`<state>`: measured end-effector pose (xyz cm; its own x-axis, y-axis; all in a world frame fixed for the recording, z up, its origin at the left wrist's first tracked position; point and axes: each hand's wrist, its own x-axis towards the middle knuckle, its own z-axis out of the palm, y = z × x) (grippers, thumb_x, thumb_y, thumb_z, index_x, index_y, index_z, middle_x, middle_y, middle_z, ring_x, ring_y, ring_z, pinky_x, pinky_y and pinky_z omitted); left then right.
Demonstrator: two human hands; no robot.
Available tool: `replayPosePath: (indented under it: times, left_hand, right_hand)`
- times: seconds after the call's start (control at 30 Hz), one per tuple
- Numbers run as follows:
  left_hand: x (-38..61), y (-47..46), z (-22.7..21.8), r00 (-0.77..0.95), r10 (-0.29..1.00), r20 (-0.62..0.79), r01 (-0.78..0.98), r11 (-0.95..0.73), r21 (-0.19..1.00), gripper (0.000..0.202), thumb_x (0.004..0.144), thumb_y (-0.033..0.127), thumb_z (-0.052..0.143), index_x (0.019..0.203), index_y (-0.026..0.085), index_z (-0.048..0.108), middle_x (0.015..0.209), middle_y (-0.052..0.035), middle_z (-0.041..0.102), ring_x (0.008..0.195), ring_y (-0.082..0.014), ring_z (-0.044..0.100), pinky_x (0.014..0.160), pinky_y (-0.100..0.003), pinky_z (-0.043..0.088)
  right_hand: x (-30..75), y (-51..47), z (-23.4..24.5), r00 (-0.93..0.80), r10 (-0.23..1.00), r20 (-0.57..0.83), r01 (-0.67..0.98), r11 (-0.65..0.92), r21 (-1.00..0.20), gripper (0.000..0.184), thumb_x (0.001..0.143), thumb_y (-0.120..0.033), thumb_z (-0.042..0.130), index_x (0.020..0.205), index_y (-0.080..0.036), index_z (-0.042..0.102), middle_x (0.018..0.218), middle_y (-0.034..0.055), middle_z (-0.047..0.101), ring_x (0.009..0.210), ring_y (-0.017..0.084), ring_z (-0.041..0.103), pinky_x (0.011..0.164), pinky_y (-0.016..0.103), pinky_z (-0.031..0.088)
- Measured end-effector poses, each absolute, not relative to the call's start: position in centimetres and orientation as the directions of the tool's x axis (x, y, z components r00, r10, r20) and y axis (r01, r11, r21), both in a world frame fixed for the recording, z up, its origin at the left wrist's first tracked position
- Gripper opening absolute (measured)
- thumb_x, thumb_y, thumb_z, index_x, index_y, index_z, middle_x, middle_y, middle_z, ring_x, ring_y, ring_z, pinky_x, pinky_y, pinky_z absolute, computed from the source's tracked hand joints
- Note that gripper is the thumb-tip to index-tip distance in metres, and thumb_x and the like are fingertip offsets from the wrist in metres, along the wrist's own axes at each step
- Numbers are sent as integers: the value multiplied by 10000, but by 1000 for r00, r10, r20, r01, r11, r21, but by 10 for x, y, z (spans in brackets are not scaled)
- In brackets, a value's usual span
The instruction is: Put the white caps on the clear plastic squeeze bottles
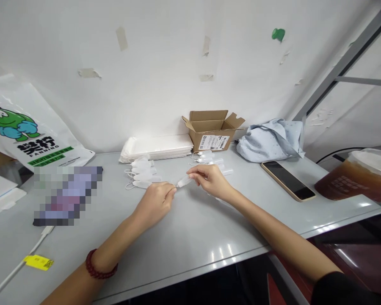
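Note:
Over the middle of the grey table, my right hand (209, 178) pinches a small translucent white tube (184, 181) by its far end. At the tube's other tip, the fingers of my left hand (157, 197) are pressed together; what lies between them is too small to make out, perhaps a thin cord. Several similar white tubes with cord loops (142, 171) lie in a row just beyond my left hand. Behind my right hand is a second group of translucent tubes (209, 156), some with loops, partly hidden by that hand.
An open cardboard box (209, 137) stands by the wall, beside a stack of white packets (158, 146). To the right are a light blue cloth bundle (269, 140), a phone (287, 180) and a large drink cup (355, 176). A printed bag (34, 127) and a pixelated object (68, 197) occupy the left.

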<state>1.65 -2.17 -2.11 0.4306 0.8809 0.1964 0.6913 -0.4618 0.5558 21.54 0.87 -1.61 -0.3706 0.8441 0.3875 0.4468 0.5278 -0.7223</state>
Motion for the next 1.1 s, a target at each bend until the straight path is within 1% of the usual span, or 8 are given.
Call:
replayPosePath:
  times: [0.2, 0.37, 0.47, 0.57, 0.67, 0.83, 0.97, 1.1]
  left_hand:
    - [16, -21, -19, 389, 888, 245, 678, -456, 577, 275, 856, 211, 377, 622, 197, 519, 619, -21, 560, 588, -164, 504, 591, -285, 343]
    - [16, -22, -15, 409, 877, 252, 654, -474, 589, 252, 867, 256, 417, 705, 187, 597, 637, -19, 585, 597, -157, 513, 563, -269, 354]
    - [17, -24, -13, 415, 881, 225, 617, -455, 643, 224, 856, 293, 462, 778, 178, 637, 664, -21, 617, 612, -154, 537, 547, -254, 374]
    - [19, -24, -12, 371, 904, 210, 575, -402, 713, 216, 833, 314, 508, 881, 167, 659, 714, -29, 658, 640, -158, 571, 532, -239, 391]
    - [19, -24, -12, 351, 915, 201, 552, -375, 745, 234, 847, 329, 492, 826, 164, 658, 667, -17, 642, 597, -144, 561, 524, -236, 395]
    - [17, -23, -12, 334, 928, 165, 555, -335, 762, 283, 867, 326, 457, 709, 163, 627, 623, -4, 618, 548, -126, 543, 522, -237, 390]
    - [14, -20, -11, 299, 942, 149, 511, -290, 809, 284, 863, 353, 468, 720, 167, 626, 608, 3, 604, 560, -126, 552, 550, -237, 411]
    - [3, -10, -6, 205, 964, 167, 444, -244, 862, 317, 861, 392, 464, 724, 161, 630, 604, -3, 606, 556, -125, 555, 564, -244, 428]
  right_hand:
    - [215, 6, -12, -349, 866, 358, 418, 486, -768, 156, 848, -193, 533, 793, -142, 671, 520, -24, 520, 487, 97, 471, 530, 237, 397]
    - [216, 2, -4, -312, 869, 385, 357, 482, -800, 140, 840, -232, 555, 822, -152, 669, 646, 15, 611, 530, 108, 526, 541, 253, 425]
    - [218, 0, 1, -276, 870, 408, 314, 483, -817, 143, 833, -258, 574, 843, -154, 672, 706, 30, 641, 536, 107, 535, 544, 257, 438]
    - [219, -1, 4, -229, 887, 401, 316, 458, -831, 144, 839, -260, 572, 866, -159, 672, 635, 6, 621, 530, 107, 549, 544, 249, 444]
    - [219, -1, 4, -232, 897, 377, 325, 436, -839, 151, 844, -259, 568, 883, -156, 671, 579, -11, 596, 542, 112, 571, 551, 243, 452]
    - [219, 1, -1, -272, 892, 361, 315, 437, -842, 151, 851, -263, 565, 895, -150, 657, 633, 6, 627, 589, 126, 612, 599, 259, 491]
    - [221, 6, -5, -325, 849, 417, 395, 523, -755, 142, 862, -253, 557, 926, -168, 652, 812, 51, 683, 739, 157, 643, 677, 289, 521]
    - [227, 15, -11, -391, 721, 572, 503, 688, -524, 130, 878, -205, 532, 957, -178, 632, 1002, 93, 673, 902, 193, 627, 764, 330, 518]
